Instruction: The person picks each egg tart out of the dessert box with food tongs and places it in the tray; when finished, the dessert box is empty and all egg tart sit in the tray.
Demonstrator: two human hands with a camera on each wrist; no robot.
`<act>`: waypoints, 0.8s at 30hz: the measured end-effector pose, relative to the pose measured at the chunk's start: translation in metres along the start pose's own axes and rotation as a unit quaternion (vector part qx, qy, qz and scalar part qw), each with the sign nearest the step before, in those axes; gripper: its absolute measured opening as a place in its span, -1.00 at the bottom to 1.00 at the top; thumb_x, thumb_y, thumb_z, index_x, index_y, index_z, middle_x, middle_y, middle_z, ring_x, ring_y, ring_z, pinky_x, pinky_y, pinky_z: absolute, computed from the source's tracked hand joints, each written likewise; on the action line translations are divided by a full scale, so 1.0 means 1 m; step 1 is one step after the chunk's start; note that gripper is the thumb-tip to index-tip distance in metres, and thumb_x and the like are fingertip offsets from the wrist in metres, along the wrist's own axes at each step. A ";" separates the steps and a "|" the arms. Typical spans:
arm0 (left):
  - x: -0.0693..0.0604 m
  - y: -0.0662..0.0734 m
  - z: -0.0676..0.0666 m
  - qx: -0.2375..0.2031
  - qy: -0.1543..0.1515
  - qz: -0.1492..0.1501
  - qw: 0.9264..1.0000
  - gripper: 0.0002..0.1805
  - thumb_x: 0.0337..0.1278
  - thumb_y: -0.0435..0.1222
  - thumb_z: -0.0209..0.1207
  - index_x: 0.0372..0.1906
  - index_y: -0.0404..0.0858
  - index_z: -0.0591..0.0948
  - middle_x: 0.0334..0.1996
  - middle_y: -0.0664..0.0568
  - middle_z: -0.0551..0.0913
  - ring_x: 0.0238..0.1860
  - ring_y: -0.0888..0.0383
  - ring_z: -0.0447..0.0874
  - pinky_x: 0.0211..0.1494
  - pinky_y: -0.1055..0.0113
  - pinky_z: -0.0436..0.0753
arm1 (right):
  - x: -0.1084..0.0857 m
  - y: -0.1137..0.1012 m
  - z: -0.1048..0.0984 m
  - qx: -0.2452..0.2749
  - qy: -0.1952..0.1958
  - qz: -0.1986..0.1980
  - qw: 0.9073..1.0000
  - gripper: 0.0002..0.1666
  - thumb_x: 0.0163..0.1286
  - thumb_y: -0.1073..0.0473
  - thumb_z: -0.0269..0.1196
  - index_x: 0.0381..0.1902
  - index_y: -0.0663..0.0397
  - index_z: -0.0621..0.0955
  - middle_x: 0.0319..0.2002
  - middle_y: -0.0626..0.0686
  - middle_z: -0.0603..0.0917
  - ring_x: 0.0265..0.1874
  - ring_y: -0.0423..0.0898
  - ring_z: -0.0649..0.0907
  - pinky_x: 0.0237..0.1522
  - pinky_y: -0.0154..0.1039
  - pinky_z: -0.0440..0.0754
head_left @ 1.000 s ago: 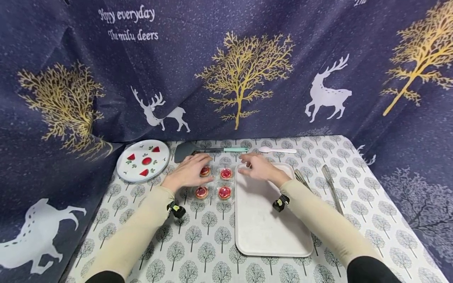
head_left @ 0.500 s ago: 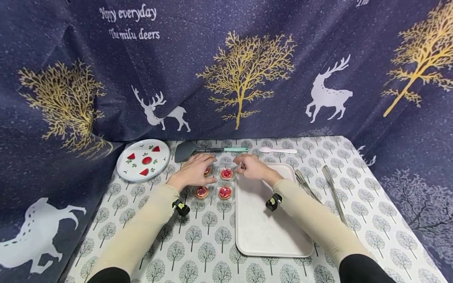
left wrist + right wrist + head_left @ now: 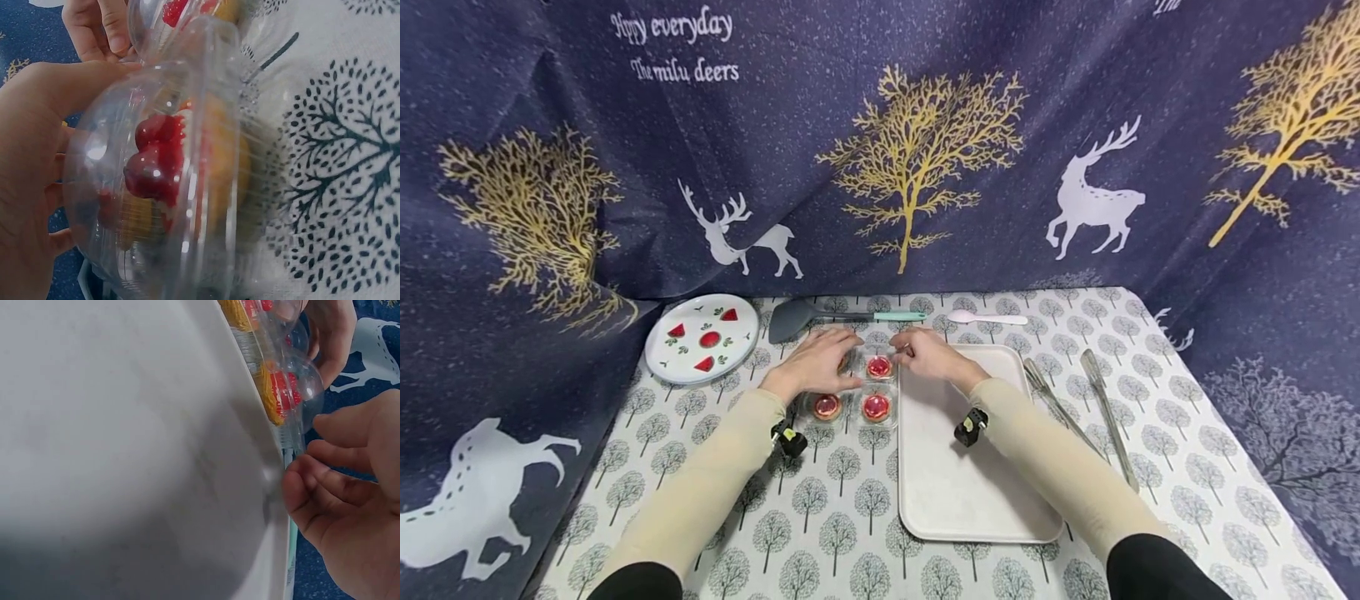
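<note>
A clear plastic pastry box (image 3: 219,37) with domed lids lies on the cloth. It holds several small tarts (image 3: 876,407) with glossy red topping, cherry-like in the left wrist view. My left hand (image 3: 816,364) cups the dome at its far left, thumb between two domes and fingers behind; the tart beneath is mostly hidden. At the far right corner, my right hand (image 3: 931,354) has its thumb and curled fingers at the box's thin rim, as the right wrist view shows. A white rectangular tray (image 3: 973,492) sits right beside the box, partly under my right hand.
A round plate (image 3: 676,360) with watermelon print stands at the far left. Behind the box lie a grey spatula (image 3: 792,319) with a mint handle and a pink spoon (image 3: 988,319). Long metal arms like tongs (image 3: 1105,400) lie right of the tray, partly under my sleeve.
My left hand has shifted slightly right over the far-left tart. My right hand has moved left from above the tray to the box's far right corner, its fingers closing in.
</note>
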State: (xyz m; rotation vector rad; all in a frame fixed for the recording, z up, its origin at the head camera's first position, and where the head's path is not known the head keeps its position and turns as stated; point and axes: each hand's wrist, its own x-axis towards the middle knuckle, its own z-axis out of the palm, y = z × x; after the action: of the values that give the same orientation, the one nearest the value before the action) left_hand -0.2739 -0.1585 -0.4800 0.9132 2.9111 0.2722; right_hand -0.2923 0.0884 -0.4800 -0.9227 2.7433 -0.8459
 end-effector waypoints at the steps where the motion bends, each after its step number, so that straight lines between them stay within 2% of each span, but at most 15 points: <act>1: 0.001 0.000 0.000 0.002 0.000 0.001 1.000 -0.10 0.00 0.27 0.24 0.38 -0.14 0.38 0.40 -0.09 0.36 0.44 -0.11 0.22 0.52 -0.15 0.12 | 0.000 0.000 0.000 0.000 0.000 0.006 1.000 -0.61 0.35 0.21 0.25 0.11 0.25 0.60 -0.03 0.17 0.70 -0.12 0.00 0.69 -0.01 -0.14 0.70; 10: 0.004 0.002 -0.003 0.013 -0.021 -0.005 1.000 -0.14 0.06 0.26 0.19 0.38 -0.14 0.38 0.41 -0.10 0.35 0.45 -0.10 0.22 0.53 -0.14 0.10 | 0.008 0.001 0.002 0.024 -0.005 0.044 0.999 -0.62 0.35 0.26 0.24 0.10 0.27 0.59 -0.10 0.19 0.72 -0.13 0.04 0.70 0.02 -0.11 0.69; 18: 0.008 0.000 -0.001 0.011 -0.024 -0.007 1.000 -0.20 0.09 0.23 0.21 0.36 -0.13 0.42 0.39 -0.08 0.37 0.45 -0.08 0.23 0.54 -0.10 0.09 | 0.015 0.004 0.004 0.036 -0.020 0.071 0.997 -0.65 0.34 0.26 0.24 0.07 0.27 0.62 -0.04 0.22 0.72 -0.06 0.07 0.70 0.11 -0.08 0.65; 24: 0.010 0.002 -0.006 0.015 -0.026 -0.004 1.000 -0.20 0.07 0.20 0.25 0.34 -0.15 0.43 0.37 -0.08 0.40 0.43 -0.09 0.26 0.53 -0.10 0.12 | 0.018 0.003 0.002 0.052 -0.030 0.104 0.993 -0.69 0.31 0.27 0.27 0.00 0.23 0.66 -0.10 0.18 0.74 -0.14 0.02 0.70 0.01 -0.15 0.68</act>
State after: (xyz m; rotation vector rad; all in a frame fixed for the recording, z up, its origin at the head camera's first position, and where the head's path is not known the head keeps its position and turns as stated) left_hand -0.2818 -0.1515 -0.4742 0.8974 2.8791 0.2031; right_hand -0.3081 0.0785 -0.4824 -0.6190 2.6553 -0.8971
